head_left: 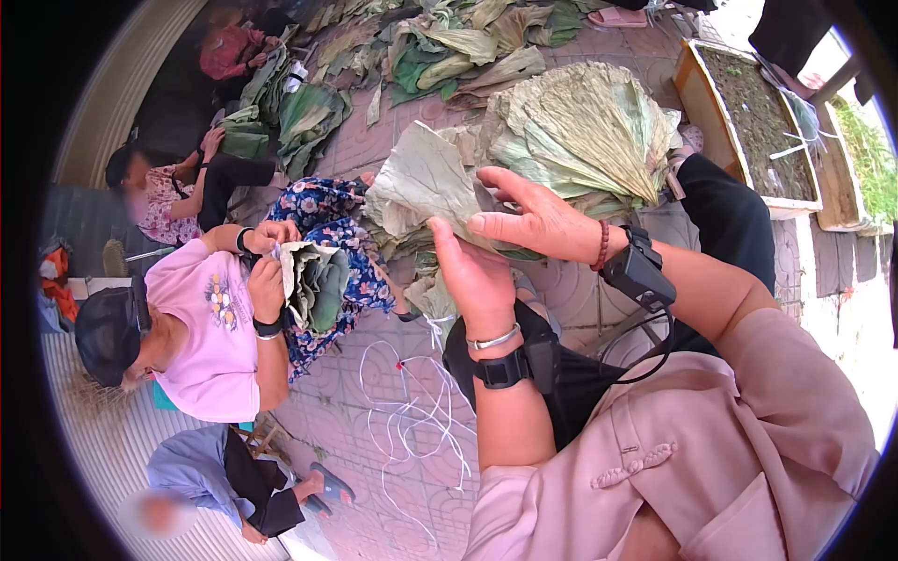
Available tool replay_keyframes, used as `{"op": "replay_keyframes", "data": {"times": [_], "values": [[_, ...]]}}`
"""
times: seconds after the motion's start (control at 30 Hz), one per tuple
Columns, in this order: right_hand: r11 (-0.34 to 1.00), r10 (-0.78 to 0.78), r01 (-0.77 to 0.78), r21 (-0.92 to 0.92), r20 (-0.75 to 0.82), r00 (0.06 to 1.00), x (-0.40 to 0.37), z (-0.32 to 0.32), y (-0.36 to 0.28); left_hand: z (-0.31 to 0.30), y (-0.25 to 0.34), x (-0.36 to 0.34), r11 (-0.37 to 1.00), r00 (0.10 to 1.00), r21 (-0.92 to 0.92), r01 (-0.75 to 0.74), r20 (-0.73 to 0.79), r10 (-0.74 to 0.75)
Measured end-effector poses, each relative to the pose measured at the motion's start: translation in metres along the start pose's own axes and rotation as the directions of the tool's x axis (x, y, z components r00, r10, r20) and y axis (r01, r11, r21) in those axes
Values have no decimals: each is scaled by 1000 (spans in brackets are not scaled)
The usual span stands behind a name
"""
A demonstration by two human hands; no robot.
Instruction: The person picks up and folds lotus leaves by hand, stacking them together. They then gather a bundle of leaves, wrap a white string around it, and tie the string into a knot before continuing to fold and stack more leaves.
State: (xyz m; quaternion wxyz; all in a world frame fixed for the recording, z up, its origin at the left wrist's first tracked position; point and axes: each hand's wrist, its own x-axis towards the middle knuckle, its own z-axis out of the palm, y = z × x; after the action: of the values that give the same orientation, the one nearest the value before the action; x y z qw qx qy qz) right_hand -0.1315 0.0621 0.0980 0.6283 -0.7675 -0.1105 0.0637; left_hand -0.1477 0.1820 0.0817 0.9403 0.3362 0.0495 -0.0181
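Note:
A large, pale, dried leaf point(426, 182) stands tilted just beyond my hands, its lower edge running down between them. My left hand point(475, 285) is at that lower edge, thumb upright against the leaf and the other fingers partly hidden; it seems to grip the leaf. Above and to its right is my right hand point(543, 220), thumb and forefinger spread apart beside the leaf's edge. A broad stack of dried leaves point(580, 126) lies just past my right hand, folds fanning out from one corner. My left wrist wears a silver bangle, my right a string of beads.
A person in a pink shirt point(210, 327) at left holds a folded leaf bundle point(316, 280). Other people sit behind. White string point(412, 411) lies loose on the paving. More leaves point(449, 51) cover the ground at the top. A soil-filled box point(748, 122) stands at right.

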Motion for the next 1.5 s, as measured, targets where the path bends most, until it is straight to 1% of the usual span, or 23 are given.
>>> {"op": "replay_keyframes", "data": {"times": [0.1,0.17,0.23,0.27,0.3,0.37,0.43,0.5,0.57,0.63,0.7,0.8,0.9,0.97,1.0,1.07,1.23,1.33,1.37,1.4,1.43,1.47,1.5], "values": [[1000,1,-1,-4,98,995,4,-3,-13,7,0,-2,998,1000,62,-4,20,3],[996,-84,83,24,36,996,6,2,-9,6,-1,-3,995,999,101,12,35,-16],[966,224,-222,130,-4,975,16,-2,-7,-4,-5,1,976,996,202,86,11,-90],[990,121,-130,-56,-139,983,26,-1,18,-8,-6,2,960,992,251,122,-3,-125],[990,120,-129,-58,-138,983,30,-4,22,-7,-6,2,961,992,249,120,-2,-123],[955,174,-143,259,-103,979,36,-8,30,-3,-4,1,941,990,306,142,-65,-128],[917,227,-183,355,-87,970,37,-19,13,-7,-5,1,942,987,302,146,-111,-117],[742,279,-177,646,-58,959,36,-34,-11,-10,-7,1,942,983,299,151,-149,-110],[693,235,-155,704,-16,972,38,-56,-11,-13,-6,2,957,979,243,158,-164,-120],[586,285,-43,809,-157,946,37,-75,-7,-11,-7,2,955,979,247,166,-159,-129],[575,317,-7,818,-215,924,36,-98,24,-9,-11,3,952,978,251,176,-154,-140],[518,495,108,848,-401,771,22,-113,79,-11,-24,4,918,962,296,263,-149,-228],[438,639,144,887,-420,644,-1,-114,106,-7,-50,2,805,832,214,553,-87,-549],[447,659,147,882,-436,613,-11,-110,115,-5,-70,2,727,747,185,661,-69,-662],[440,662,159,884,-439,608,-13,-110,115,-4,-79,2,720,742,198,666,-69,-667],[449,655,131,884,-426,624,-15,-112,114,0,-95,2,629,638,111,770,-129,-759],[456,634,94,885,-397,663,-17,-114,120,20,-108,0,595,601,83,799,-134,-788],[517,583,129,846,-458,671,-17,-115,128,37,-110,-2,640,884,616,458,-243,-400],[510,586,136,849,-459,668,-16,-114,128,36,-114,0,633,883,624,459,-242,-401],[584,572,140,800,-527,629,-15,-113,132,33,-120,2,596,990,792,130,-74,-118],[652,553,138,746,-592,586,-14,-111,122,38,-120,2,450,978,870,-201,153,142],[703,544,81,706,-608,578,-20,-110,113,42,-118,0,309,969,928,-208,153,193],[698,549,87,711,-609,573,-21,-107,114,42,-120,3,302,970,930,-211,159,186]]}}
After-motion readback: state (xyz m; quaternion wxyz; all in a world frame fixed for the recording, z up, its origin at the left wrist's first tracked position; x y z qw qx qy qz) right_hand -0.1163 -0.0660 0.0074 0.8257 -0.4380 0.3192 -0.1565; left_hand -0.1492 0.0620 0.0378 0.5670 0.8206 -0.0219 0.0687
